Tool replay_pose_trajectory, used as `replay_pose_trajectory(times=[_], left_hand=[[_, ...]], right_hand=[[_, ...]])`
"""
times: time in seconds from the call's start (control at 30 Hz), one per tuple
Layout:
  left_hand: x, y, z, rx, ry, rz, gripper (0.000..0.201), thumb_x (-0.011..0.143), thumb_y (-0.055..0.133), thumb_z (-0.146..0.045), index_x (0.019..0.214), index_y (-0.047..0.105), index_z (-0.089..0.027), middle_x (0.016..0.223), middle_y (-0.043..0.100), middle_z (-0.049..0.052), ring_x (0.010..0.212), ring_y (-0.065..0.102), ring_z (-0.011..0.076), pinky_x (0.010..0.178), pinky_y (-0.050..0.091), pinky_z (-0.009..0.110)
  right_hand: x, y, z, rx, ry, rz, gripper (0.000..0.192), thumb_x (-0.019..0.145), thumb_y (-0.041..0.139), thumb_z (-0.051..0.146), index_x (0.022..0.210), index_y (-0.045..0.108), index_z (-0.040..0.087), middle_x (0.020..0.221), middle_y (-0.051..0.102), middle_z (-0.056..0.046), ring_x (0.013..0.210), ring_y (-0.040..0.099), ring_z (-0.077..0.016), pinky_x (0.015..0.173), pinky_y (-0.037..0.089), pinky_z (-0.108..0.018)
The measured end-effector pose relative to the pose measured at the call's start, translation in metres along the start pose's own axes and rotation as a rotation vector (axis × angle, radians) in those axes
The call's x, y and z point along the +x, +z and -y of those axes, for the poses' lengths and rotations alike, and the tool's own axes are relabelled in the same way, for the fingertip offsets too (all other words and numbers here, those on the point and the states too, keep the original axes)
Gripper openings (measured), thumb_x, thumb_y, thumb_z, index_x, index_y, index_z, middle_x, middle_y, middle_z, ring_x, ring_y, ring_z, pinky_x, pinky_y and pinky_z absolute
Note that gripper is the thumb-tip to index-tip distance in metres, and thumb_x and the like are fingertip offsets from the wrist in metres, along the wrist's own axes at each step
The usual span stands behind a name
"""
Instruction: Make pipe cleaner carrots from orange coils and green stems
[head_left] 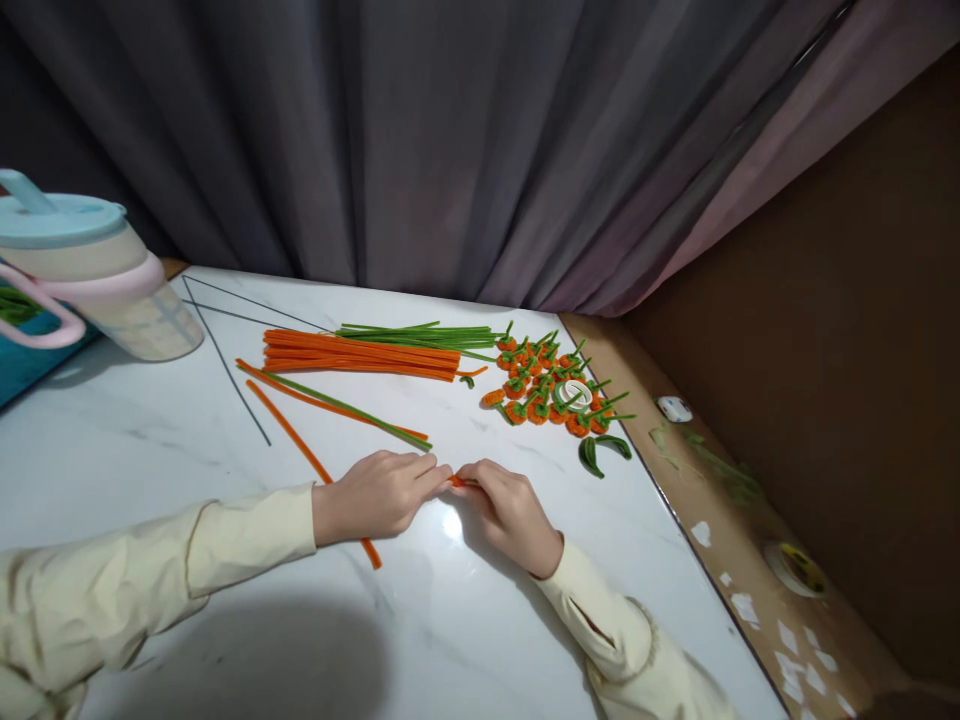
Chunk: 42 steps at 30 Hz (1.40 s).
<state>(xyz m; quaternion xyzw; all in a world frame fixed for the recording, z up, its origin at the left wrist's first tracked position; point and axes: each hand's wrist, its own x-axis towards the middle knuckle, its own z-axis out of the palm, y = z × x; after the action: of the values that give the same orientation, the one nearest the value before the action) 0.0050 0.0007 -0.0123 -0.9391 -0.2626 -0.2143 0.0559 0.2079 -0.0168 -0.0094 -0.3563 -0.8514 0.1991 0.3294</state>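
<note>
Between my two hands, just above the white table, is a small piece of orange pipe cleaner [456, 481]. My left hand [386, 492] pinches it from one side, and my right hand [504, 503] is closed on it from the other; the fingers cover most of it. Under my left wrist runs a loose orange pipe cleaner [292, 433]. Beyond my hands lie a green pipe cleaner [352, 405] and more orange ones, close together. Farther back rest a bundle of orange pipe cleaners [360, 355] and a bundle of green ones [420, 337].
Several small orange-and-green pipe-cleaner pumpkins [538, 408] cluster at the back right around a white tape roll [576, 395], with curled green pieces [591, 458] nearby. Thin dark wires [232, 368] lie at left, near a tumbler [150, 310]. Paper scraps [744, 608] litter the brown ledge.
</note>
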Motion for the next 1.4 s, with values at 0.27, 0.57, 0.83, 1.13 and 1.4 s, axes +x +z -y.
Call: replay_pose_trajectory(times=[0.27,0.57,0.83,1.13,1.4], left_hand=[[-0.001,0.001,0.0,0.077,0.078,0.023,0.024,0.085,0.035,-0.007,0.101,0.053,-0.013,0.067,0.054,0.002,0.057,0.051,0.0162,0.046,0.036,0.028],[-0.001,-0.002,-0.004,0.124,0.059,-0.091,0.029,0.08,0.036,-0.002,0.098,0.055,-0.014,0.066,0.054,0.002,0.058,0.05,0.017,0.049,0.038,0.029],[0.009,-0.009,-0.001,-0.475,-0.291,0.083,0.026,0.095,0.037,-0.028,0.107,0.056,-0.015,0.093,0.064,0.007,0.083,0.06,0.0169,0.071,0.046,0.027],[0.01,-0.011,0.005,-0.45,-0.214,0.11,0.034,0.096,0.036,-0.028,0.077,0.061,-0.016,0.069,0.058,0.001,0.063,0.053,0.0128,0.056,0.036,0.024],[0.005,-0.009,0.007,-0.253,-0.069,0.01,0.03,0.096,0.036,-0.025,0.078,0.059,-0.015,0.069,0.057,0.003,0.064,0.052,0.0147,0.056,0.035,0.026]], right_hand=[[0.004,0.004,0.008,0.368,0.469,0.031,0.017,0.086,0.05,0.031,0.075,0.051,0.018,0.061,0.052,0.002,0.054,0.045,-0.0109,0.053,0.035,-0.022],[0.006,0.006,0.013,0.563,0.569,0.003,0.019,0.082,0.054,0.034,0.074,0.049,0.018,0.056,0.048,0.004,0.051,0.042,-0.0097,0.049,0.034,-0.02],[-0.005,0.006,0.004,-0.007,0.121,-0.178,0.013,0.088,0.044,0.016,0.078,0.053,0.018,0.069,0.06,-0.003,0.059,0.052,-0.0135,0.056,0.04,-0.024],[-0.005,0.008,0.007,-0.019,0.077,-0.182,0.009,0.088,0.049,0.016,0.083,0.056,0.017,0.071,0.063,-0.005,0.061,0.057,-0.015,0.057,0.043,-0.025],[-0.006,0.011,0.008,-0.022,0.079,-0.142,0.013,0.091,0.045,0.021,0.088,0.057,0.017,0.071,0.064,-0.005,0.057,0.056,-0.0143,0.054,0.044,-0.024]])
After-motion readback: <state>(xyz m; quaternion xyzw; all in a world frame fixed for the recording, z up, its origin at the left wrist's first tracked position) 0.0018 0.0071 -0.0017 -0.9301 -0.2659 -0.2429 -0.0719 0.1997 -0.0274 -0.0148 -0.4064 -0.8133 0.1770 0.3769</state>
